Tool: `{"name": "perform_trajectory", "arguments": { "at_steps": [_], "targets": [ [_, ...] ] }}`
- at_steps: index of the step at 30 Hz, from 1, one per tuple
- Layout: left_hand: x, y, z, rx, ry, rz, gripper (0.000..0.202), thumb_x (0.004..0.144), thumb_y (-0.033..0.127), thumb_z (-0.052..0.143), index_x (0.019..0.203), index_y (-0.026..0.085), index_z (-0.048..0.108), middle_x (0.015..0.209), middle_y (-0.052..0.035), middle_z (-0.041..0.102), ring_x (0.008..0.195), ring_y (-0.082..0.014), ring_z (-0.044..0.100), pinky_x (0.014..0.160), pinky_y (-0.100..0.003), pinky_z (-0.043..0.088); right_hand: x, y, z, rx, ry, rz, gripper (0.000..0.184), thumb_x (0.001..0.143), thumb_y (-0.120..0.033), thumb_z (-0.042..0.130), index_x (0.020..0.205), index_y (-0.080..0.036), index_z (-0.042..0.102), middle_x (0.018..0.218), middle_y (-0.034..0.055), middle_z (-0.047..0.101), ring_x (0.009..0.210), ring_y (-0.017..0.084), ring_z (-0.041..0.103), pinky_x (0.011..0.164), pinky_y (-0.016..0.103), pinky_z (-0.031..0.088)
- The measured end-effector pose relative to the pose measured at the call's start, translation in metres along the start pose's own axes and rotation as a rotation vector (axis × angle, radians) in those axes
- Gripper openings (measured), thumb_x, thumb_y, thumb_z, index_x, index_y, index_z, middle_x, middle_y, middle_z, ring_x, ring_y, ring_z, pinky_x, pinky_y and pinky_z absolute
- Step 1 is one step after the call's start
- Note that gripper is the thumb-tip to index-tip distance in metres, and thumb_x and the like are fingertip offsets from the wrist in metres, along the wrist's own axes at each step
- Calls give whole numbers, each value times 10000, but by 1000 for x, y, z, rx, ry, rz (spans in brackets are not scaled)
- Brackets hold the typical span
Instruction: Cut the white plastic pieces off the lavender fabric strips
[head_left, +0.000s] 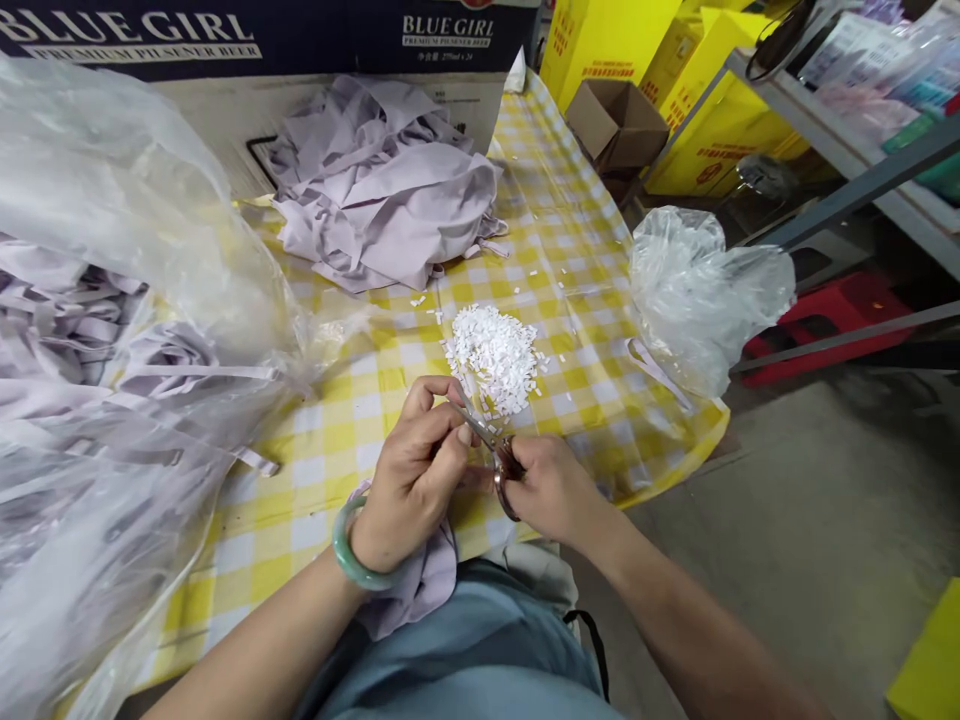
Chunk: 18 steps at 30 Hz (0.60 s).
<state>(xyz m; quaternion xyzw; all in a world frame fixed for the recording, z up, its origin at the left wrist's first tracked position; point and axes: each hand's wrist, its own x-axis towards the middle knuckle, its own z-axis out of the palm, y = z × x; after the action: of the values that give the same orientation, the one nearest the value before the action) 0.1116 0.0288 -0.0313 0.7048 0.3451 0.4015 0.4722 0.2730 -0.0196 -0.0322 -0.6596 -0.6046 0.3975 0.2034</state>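
My right hand [555, 490] is closed round the dark handles of a pair of scissors [484, 432], whose blades point up and left. The blades reach to the fingertips of my left hand [420, 465], which is pinched shut beside them. Lilac fabric [420, 590] hangs below my left hand and wrist, over the table edge and my lap; the bit at the fingertips is hidden by fingers and blades. Just beyond both hands lies a heap of small white cut pieces [499, 355], with loose ones scattered around it.
A pile of lilac fabric pieces [390, 190] lies at the back of the yellow checked tablecloth [315, 500]. On the left, a large clear plastic bag [187, 200] holds more lilac strips. A crumpled plastic bag [705, 290] sits at the right edge, near a metal shelf [862, 190].
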Motion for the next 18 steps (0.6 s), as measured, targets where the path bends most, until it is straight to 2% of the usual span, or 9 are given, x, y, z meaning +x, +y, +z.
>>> {"name": "perform_trajectory", "arguments": {
  "at_steps": [4, 6, 8, 10, 11, 12, 14, 16, 18],
  "targets": [
    [8, -1, 1, -1, -31, 29, 253, 960, 194, 475, 733, 186, 587, 883, -67, 535, 1018, -217, 499, 881, -349, 468, -2, 13, -3, 62, 53, 69, 360, 794, -344, 699, 531, -206, 494, 479, -29, 517, 477, 113, 449, 514, 250, 325],
    [7, 0, -10, 51, -38, 39, 272, 958, 187, 459, 712, 180, 573, 887, -71, 539, 1003, -215, 521, 853, -342, 472, -4, 16, -4, 152, 88, 88, 307, 815, -391, 698, 598, -207, 583, 537, -7, 598, 521, 145, 547, 538, 262, 392],
    [-3, 2, -31, 166, -44, 29, 288, 960, 185, 441, 693, 178, 547, 905, -79, 546, 992, -215, 545, 825, -336, 475, -6, 16, 0, 226, 106, 28, 219, 813, -427, 717, 772, -213, 696, 700, 32, 708, 663, 196, 659, 621, 296, 483],
    [-24, 2, -56, 362, -69, -5, 217, 954, 204, 464, 768, 177, 573, 995, -102, 575, 1039, -232, 560, 865, -358, 476, -8, 13, 12, 248, 83, -118, 301, 789, -409, 758, 1022, -220, 731, 955, 83, 751, 862, 238, 704, 752, 343, 538],
    [-38, 0, -67, 479, -100, -29, 130, 936, 240, 517, 861, 177, 603, 1090, -123, 585, 1093, -259, 555, 913, -393, 470, -10, 11, 21, 237, 43, -210, 392, 779, -383, 774, 1132, -223, 710, 1078, 104, 736, 972, 255, 695, 836, 368, 542],
    [-54, -2, -77, 591, -142, -60, 134, 899, 284, 588, 980, 181, 618, 1202, -145, 575, 1157, -298, 537, 964, -444, 456, -12, 9, 32, 212, -9, -307, 490, 759, -357, 793, 1215, -223, 677, 1179, 120, 708, 1071, 271, 669, 920, 396, 527],
    [-87, -5, -87, 733, -255, -137, 396, 803, 317, 699, 1167, 203, 593, 1356, -167, 529, 1245, -368, 493, 1020, -530, 429, -19, 6, 58, 119, -113, -469, 632, 724, -299, 809, 1317, -216, 609, 1325, 139, 639, 1233, 304, 579, 1052, 453, 455],
    [-113, -5, -87, 709, -340, -231, 391, 779, 192, 656, 1164, 227, 592, 1321, -138, 566, 1198, -334, 548, 983, -481, 483, -28, 3, 83, 33, -187, -548, 593, 741, -199, 755, 1313, -215, 599, 1337, 130, 635, 1267, 302, 543, 1106, 469, 399],
    [-123, 0, -83, 592, -399, -329, 392, 718, 30, 542, 1043, 238, 609, 1163, -80, 632, 1047, -244, 628, 892, -358, 532, -35, -1, 99, 56, -208, -521, 447, 742, -76, 661, 1166, -217, 663, 1174, 97, 708, 1126, 252, 621, 1029, 392, 463]
  ]
}}
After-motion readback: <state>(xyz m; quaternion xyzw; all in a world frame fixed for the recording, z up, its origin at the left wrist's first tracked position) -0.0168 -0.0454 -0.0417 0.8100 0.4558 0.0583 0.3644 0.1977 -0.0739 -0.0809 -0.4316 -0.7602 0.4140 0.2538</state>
